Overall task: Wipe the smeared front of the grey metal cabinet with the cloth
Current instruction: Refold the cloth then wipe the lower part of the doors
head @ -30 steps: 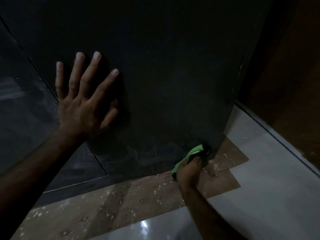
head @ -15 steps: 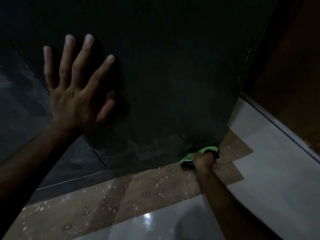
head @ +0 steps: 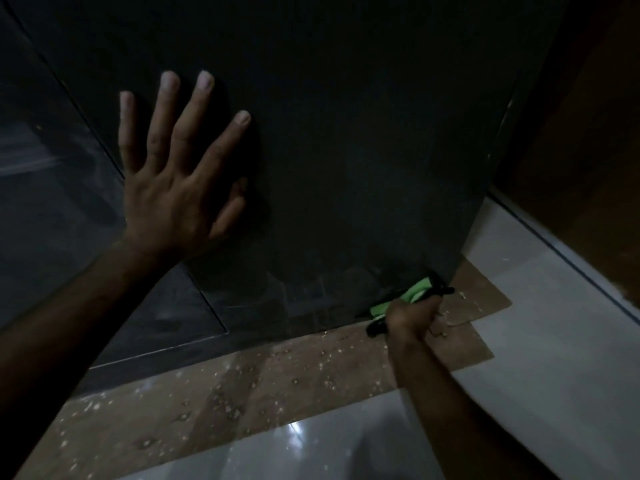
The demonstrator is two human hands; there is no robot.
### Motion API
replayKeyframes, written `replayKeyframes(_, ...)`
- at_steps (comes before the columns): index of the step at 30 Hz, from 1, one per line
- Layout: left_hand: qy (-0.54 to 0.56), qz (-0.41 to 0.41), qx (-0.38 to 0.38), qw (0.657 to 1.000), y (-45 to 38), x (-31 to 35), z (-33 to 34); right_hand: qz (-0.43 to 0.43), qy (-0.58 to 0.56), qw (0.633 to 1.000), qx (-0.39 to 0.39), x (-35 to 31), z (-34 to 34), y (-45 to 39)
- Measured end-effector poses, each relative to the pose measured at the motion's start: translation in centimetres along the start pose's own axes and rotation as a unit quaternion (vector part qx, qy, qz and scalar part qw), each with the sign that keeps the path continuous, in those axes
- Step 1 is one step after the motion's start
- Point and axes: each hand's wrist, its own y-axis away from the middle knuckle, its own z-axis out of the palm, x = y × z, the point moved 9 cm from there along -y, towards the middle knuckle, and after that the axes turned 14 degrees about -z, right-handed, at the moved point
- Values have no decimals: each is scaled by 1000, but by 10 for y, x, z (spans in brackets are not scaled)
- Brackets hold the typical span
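The grey metal cabinet (head: 346,150) fills the upper middle of the dim head view, its front dark, with pale smears near the bottom edge. My left hand (head: 173,181) lies flat on the front at the left, fingers spread, holding nothing. My right hand (head: 412,315) is low at the cabinet's bottom right corner, fist closed on a bright green cloth (head: 408,296) with dark edging. The cloth presses against the lowest strip of the front, right above the floor.
Speckled brown cardboard sheets (head: 242,393) lie on the floor under the cabinet's base. Glossy white floor tiles (head: 536,341) spread to the right and front. A second dark smeared panel (head: 52,188) stands at the left; a brown wall (head: 588,133) at the right.
My right hand with the cloth slid along the bottom edge toward the right corner and dropped lower. My left hand stayed flat on the front; the view shifted slightly.
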Motion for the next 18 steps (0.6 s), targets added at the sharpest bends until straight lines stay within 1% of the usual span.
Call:
replayKeyframes(1,-4,0,0,1000,0,1,1,-41,19,999,-1,-16,-1,13)
replayKeyframes(2,-8,-2,1,1000,-1,1,1,-96,44,994,-21,-32,7,35)
replayKeyframes(3,-10,-5,2,1000,-2,1,2,-154,63,984,-59,-43,21,61)
replayKeyframes(4,-11,-7,2,1000,-2,1,3,-193,66,974,-102,-48,35,86)
replayKeyframes(5,-12,-7,4,1000,-2,1,4,-204,51,966,-149,-47,46,104)
replayKeyframes(6,-12,-7,8,1000,-2,0,3,-206,40,961,-181,-45,50,112)
replayKeyframes(7,-10,-7,11,1000,-2,0,3,-196,38,962,-184,-44,47,105)
replayKeyframes(8,-7,-6,10,1000,-2,-1,3,-175,39,970,-162,-44,38,87)
replayKeyframes(10,-8,4,5,1000,-1,0,3,-102,21,992,-73,-48,8,46)
replayKeyframes(11,-12,6,2,1000,-1,0,4,-77,-1,997,-30,-53,-2,32)
replayKeyframes(12,-13,6,-1,1000,0,-1,5,-89,-9,996,-2,-62,-6,30)
replayKeyframes(13,-14,4,-3,1000,0,-2,6,-138,1,990,9,-77,-4,39)
replayKeyframes(14,-15,-1,-2,1000,0,-3,6,-215,20,976,-7,-92,4,57)
replayKeyframes(16,-15,-6,-1,1000,0,-3,5,-364,77,921,-115,-102,35,105)
replayKeyframes(18,-13,-5,5,1000,-1,-2,3,-445,121,857,-231,-88,56,131)
